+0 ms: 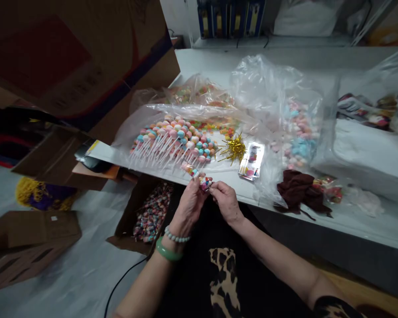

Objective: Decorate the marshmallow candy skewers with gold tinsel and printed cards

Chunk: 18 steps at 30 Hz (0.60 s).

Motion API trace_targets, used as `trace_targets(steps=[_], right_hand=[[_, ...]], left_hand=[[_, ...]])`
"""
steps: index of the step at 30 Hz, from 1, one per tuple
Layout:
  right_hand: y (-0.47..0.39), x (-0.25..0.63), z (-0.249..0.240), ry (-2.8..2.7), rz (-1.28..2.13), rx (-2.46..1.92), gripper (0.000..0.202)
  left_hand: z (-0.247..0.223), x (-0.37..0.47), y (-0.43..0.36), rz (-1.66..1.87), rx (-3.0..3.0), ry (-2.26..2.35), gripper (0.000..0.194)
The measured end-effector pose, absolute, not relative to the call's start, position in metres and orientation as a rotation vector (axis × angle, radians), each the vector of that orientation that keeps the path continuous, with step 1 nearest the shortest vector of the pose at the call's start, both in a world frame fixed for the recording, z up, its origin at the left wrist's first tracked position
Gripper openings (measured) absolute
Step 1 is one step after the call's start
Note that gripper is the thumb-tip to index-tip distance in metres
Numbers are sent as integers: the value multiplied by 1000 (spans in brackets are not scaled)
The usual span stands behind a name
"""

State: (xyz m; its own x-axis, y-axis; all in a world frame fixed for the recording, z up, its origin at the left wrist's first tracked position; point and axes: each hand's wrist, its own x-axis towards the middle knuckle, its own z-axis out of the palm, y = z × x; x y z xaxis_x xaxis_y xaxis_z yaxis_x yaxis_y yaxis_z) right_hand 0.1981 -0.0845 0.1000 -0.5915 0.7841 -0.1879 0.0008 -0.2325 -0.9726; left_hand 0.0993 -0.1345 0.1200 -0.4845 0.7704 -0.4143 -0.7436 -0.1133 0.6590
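Close in front of my body, my left hand (pixel 189 204) grips a small clear candy packet (pixel 204 182) with bright printing. Pink, yellow and blue sweets show at its far end. My right hand (pixel 227 202) is closed in a pinch at the packet's near right end; whether a tie is between those fingertips is too small to tell. Just beyond my hands lies a pile of pastel marshmallow sticks (pixel 169 139), white sticks pointing toward me. To their right are a bunch of gold twist ties (pixel 235 148) and a stack of printed clear bags (pixel 252 160).
A large carton (pixel 86 53) looms at the left. Below the table edge stands a box of wrapped sweets (pixel 152 212). Plastic bags of marshmallows (pixel 300 128) and gummies (pixel 199 95) lie farther back. Brown cloth (pixel 296 190) sits at the right edge.
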Motion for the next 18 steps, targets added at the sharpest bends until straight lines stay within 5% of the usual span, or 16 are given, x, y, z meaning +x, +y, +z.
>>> trace_targets(steps=[5, 18], right_hand=[[-82, 210, 102, -1967, 1508, -918, 14], [-100, 205, 98, -1940, 1455, -666, 18]], left_hand=[[121, 76, -132, 1883, -131, 993, 18], [132, 85, -130, 1919, -174, 893, 15]])
